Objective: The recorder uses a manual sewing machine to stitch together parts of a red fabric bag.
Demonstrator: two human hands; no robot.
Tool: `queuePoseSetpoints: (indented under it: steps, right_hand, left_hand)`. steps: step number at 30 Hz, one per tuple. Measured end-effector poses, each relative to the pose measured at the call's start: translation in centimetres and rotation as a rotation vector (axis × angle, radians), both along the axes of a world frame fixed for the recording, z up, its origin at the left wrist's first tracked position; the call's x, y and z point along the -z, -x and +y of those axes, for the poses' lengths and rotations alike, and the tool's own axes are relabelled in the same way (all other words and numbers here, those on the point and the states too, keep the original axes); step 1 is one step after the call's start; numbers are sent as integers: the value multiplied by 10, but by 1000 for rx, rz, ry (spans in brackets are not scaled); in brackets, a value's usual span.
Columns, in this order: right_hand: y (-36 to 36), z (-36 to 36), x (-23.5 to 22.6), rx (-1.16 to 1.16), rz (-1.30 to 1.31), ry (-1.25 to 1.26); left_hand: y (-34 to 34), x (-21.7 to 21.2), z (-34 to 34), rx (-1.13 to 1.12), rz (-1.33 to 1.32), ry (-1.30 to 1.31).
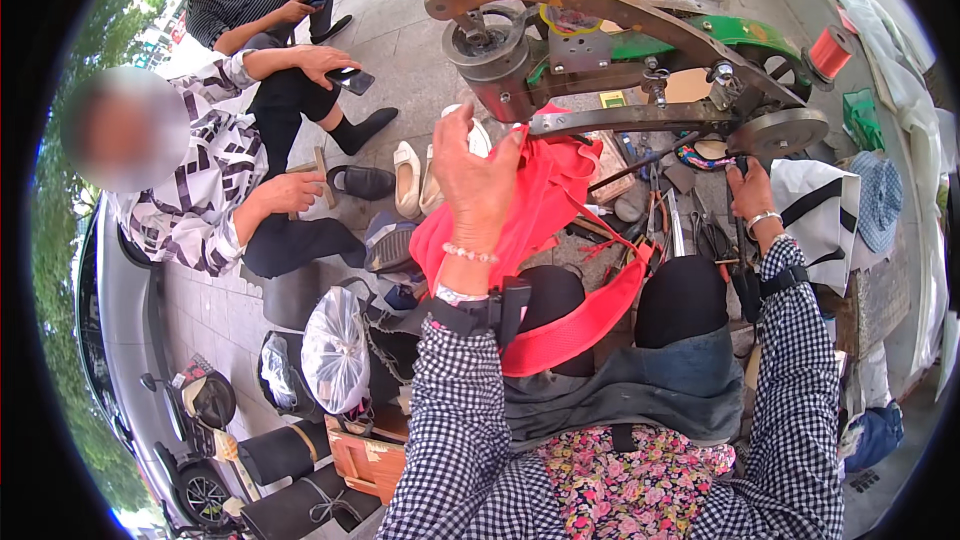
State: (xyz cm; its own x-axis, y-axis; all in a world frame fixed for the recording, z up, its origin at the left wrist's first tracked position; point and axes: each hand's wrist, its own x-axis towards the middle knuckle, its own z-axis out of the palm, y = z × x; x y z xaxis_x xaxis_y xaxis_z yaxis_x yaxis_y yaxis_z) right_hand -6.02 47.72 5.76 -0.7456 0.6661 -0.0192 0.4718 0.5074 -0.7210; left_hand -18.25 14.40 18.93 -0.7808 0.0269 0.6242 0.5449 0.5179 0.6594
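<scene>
A hand-cranked sewing machine (pixel 610 120) with a green and rusty metal frame stands in front of me. The end of its long lower arm reaches into a red fabric bag (pixel 545 190), whose wide strap (pixel 580 325) hangs across my lap. My left hand (pixel 480 175) lies against the bag's upper left side near the arm's tip, thumb and fingers apart. On the right, my right hand (pixel 750 190) is closed around the crank handle (pixel 740 164) beside the machine's metal wheel (pixel 780 132). The bag hides where the needle meets the cloth.
Hand tools (pixel 670 220) lie on the ground between machine and knees. A red thread spool (pixel 832 52) sits at the machine's right end. White shoes (pixel 407 178) stand left of the bag. Two people sit at the left. Near my left elbow are a plastic-wrapped bundle (pixel 335 350) and wooden drawer (pixel 365 460).
</scene>
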Motion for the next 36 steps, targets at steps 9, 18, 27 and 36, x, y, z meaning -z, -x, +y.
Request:
queuePoseSetpoints:
  steps: [9, 18, 27, 36]
  right_hand:
    - [1, 1, 3, 26, -24, 0]
    - [1, 0, -2, 58, -92, 69]
    - [-1, -11, -17, 57, -43, 144]
    - [3, -30, -41, 99, -68, 308]
  left_hand:
    - [31, -1, -8, -10, 98, 213]
    - [-55, 32, 15, 482, -979, -1123]
    - [-24, 51, 16, 526, -1069, -1905]
    - [-16, 53, 26, 319, -1039, -1820]
